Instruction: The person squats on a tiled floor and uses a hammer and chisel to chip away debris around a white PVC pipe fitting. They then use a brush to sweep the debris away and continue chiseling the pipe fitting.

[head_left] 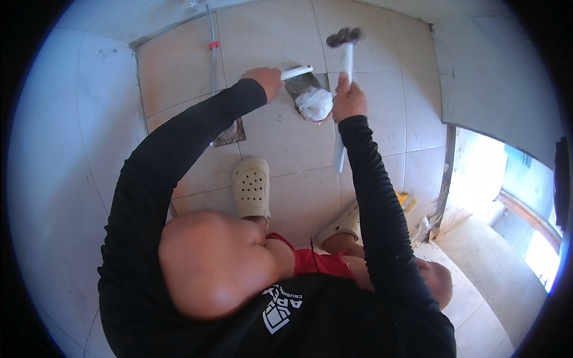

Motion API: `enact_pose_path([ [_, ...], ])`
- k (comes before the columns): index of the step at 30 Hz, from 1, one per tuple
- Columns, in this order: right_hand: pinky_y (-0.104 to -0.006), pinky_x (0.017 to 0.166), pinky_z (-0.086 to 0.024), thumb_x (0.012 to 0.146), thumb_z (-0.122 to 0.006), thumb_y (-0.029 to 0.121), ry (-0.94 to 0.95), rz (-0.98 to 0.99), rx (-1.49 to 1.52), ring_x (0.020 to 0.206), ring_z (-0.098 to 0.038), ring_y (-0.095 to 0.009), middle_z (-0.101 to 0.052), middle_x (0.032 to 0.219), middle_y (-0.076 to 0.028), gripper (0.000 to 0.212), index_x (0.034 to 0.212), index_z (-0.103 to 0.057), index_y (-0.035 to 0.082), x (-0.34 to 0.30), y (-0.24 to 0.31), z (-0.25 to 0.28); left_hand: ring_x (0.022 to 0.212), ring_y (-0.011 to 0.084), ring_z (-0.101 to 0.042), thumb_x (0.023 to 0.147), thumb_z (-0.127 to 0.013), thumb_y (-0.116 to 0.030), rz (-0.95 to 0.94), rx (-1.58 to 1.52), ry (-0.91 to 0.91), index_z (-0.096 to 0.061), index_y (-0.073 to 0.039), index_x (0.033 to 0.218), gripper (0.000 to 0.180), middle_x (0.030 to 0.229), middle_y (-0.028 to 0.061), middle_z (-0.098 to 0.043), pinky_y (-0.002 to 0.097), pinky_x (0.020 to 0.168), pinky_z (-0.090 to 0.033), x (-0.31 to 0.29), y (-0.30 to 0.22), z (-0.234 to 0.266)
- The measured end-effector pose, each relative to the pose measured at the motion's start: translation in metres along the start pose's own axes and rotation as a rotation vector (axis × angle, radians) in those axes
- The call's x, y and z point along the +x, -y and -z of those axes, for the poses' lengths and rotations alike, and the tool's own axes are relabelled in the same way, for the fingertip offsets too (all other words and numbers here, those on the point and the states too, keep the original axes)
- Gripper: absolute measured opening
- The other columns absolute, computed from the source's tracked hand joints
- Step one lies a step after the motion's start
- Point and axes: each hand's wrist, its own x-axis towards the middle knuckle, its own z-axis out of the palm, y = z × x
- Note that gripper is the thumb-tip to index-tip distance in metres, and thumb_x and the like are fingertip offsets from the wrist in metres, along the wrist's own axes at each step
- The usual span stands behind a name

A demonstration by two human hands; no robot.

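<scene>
The left hand (265, 79) is clamped on a white chisel (296, 73), its tip at the floor hole (310, 95). The right hand (348, 98) grips a hammer (345, 45) raised above the fingers. It looks like the chipping step; next likely needs 1 straight hit on the chisel.

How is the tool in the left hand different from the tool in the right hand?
The tool in the left hand is a trowel: its white handle lies nearly level, its flat grey blade down at the floor hole. The tool in the right hand is a hammer: its white handle stands upright, its dark head raised above the tiles. The hammer's handle looks longer. Both have white handles and are gripped in closed fists.
</scene>
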Motion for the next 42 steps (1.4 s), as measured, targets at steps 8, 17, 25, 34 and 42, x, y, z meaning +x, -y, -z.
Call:
enact_pose_path([
  [8,-0.0494,0.076,-0.047,0.093,-0.038,0.055,0.211,-0.102,0.005,0.085,-0.060,-0.046,-0.061,0.083,-0.031,0.066,0.080,-0.061,-0.005,0.001,-0.008,0.018,0.083,0.0353,-0.064,0.094,-0.048,-0.029,0.006,-0.030,-0.004,-0.059,-0.002,0.098,0.030,0.087,0.0184,-0.065,0.0458,0.075,-0.051,0.006,-0.003,0.000],
  [17,-0.0353,0.037,-0.044,0.092,-0.039,0.058,0.342,-0.149,0.041,0.040,-0.055,-0.022,-0.055,0.058,-0.011,0.065,0.077,-0.055,-0.004,0.008,-0.001,0.000,0.083,0.0347,-0.064,0.094,-0.049,-0.031,-0.005,0.034,0.052,-0.061,-0.001,0.098,0.032,0.089,0.0187,-0.066,0.0450,0.075,-0.051,0.016,-0.009,0.009],
  [25,-0.0446,0.061,-0.046,0.092,-0.036,0.059,0.004,-0.077,0.114,0.066,-0.059,-0.037,-0.059,0.072,-0.022,0.068,0.082,-0.059,-0.004,0.013,-0.011,-0.007,0.082,0.0348,-0.065,0.094,-0.049,-0.031,0.013,0.013,0.026,-0.061,-0.001,0.099,0.033,0.088,0.0180,-0.066,0.0457,0.074,-0.051,0.010,-0.002,0.001],
  [34,-0.0436,0.061,-0.044,0.092,-0.037,0.058,0.259,-0.098,0.060,0.069,-0.056,-0.037,-0.057,0.073,-0.021,0.066,0.082,-0.059,-0.004,-0.013,-0.014,-0.008,0.078,0.0362,-0.064,0.095,-0.046,-0.033,0.048,-0.001,0.022,-0.056,-0.001,0.101,0.033,0.081,0.0189,-0.065,0.0470,0.072,-0.050,-0.005,0.012,0.002],
  [42,-0.0483,0.071,-0.046,0.093,-0.036,0.058,0.174,0.002,0.090,0.081,-0.059,-0.046,-0.060,0.078,-0.028,0.066,0.085,-0.059,-0.004,-0.040,0.032,0.018,0.071,0.0375,-0.063,0.096,-0.046,-0.033,0.028,0.016,-0.080,-0.054,-0.001,0.100,0.033,0.075,0.0194,-0.063,0.0474,0.066,-0.051,-0.018,0.025,-0.006],
])
